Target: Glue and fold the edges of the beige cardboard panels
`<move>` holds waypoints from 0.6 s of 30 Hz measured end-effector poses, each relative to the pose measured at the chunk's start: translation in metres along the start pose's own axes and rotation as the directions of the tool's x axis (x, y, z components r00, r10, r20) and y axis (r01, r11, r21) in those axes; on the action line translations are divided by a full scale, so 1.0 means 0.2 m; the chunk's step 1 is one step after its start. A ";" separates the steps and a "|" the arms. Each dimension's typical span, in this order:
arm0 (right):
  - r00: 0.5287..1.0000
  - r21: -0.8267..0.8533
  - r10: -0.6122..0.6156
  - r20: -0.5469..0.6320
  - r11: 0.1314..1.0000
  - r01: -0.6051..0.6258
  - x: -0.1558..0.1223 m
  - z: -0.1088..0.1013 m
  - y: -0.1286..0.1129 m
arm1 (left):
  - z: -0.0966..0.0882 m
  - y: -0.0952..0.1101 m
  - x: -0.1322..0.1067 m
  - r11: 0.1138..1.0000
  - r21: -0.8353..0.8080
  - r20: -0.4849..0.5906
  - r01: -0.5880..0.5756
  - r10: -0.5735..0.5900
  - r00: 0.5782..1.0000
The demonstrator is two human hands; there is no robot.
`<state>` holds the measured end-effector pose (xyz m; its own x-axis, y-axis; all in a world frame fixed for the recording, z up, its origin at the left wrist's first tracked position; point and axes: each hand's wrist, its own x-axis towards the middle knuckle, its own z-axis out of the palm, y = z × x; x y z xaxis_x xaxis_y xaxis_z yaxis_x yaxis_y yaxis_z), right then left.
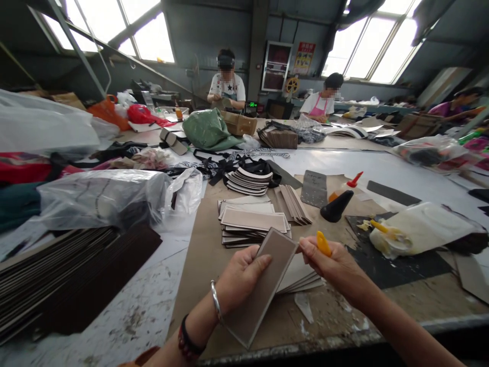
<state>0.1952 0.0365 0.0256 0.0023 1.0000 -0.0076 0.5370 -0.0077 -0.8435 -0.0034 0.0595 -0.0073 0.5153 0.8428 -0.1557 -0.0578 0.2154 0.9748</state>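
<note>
My left hand (244, 275) grips a flat, brownish-grey rectangular panel (263, 290) with a pale border, thumb on its face. The panel is tilted over the front of the table. At its upper right corner, the fingertips of my right hand (328, 257) pinch close to the edge. A yellow-handled tool (323, 243) is held in that same hand; its working end is hidden. Just beyond the panel lies a stack of similar pale-bordered panels (254, 219). Under the right hand, more pale sheets (300, 275) are fanned out on brown board.
To the right are a black cone-shaped nozzle (336, 206), a red-tipped bottle (353, 181) and a glue-smeared plastic container (424, 229). Long dark strips (76, 275) are piled at left beside clear plastic bags (114, 196). Several people work across the table.
</note>
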 end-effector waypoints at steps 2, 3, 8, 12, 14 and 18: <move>0.999 -0.035 0.020 -0.039 0.999 -0.021 0.00 -0.03 0.03 | -0.03 0.00 0.02 1.000 0.022 -0.039 0.013 -0.013 0.999; 0.998 -0.053 0.028 -0.054 0.998 -0.031 0.00 -0.05 0.04 | -0.06 0.01 0.03 0.998 0.054 -0.056 0.020 -0.017 0.998; 0.995 -0.112 0.054 -0.088 0.992 -0.064 -0.04 -0.13 0.08 | -0.20 0.13 0.15 0.904 0.428 -0.054 -0.012 0.039 0.998; 0.990 -0.140 0.068 -0.122 0.986 -0.085 -0.06 -0.17 0.13 | -0.23 0.32 0.35 0.565 0.807 0.076 -0.169 0.186 0.980; 0.988 -0.147 0.077 -0.132 0.984 -0.096 -0.06 -0.19 0.16 | -0.21 0.39 0.46 0.436 0.878 0.140 -0.197 0.160 0.977; 0.987 -0.187 0.074 -0.144 0.977 -0.101 -0.06 -0.23 0.22 | -0.17 0.41 0.63 0.320 0.915 0.227 -0.244 0.089 0.970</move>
<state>0.2571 0.0250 0.0124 0.1634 0.9865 0.0070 0.6823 -0.1079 -0.7231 0.0276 0.2006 0.0473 0.6889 0.7243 -0.0277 0.6386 -0.5883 0.4961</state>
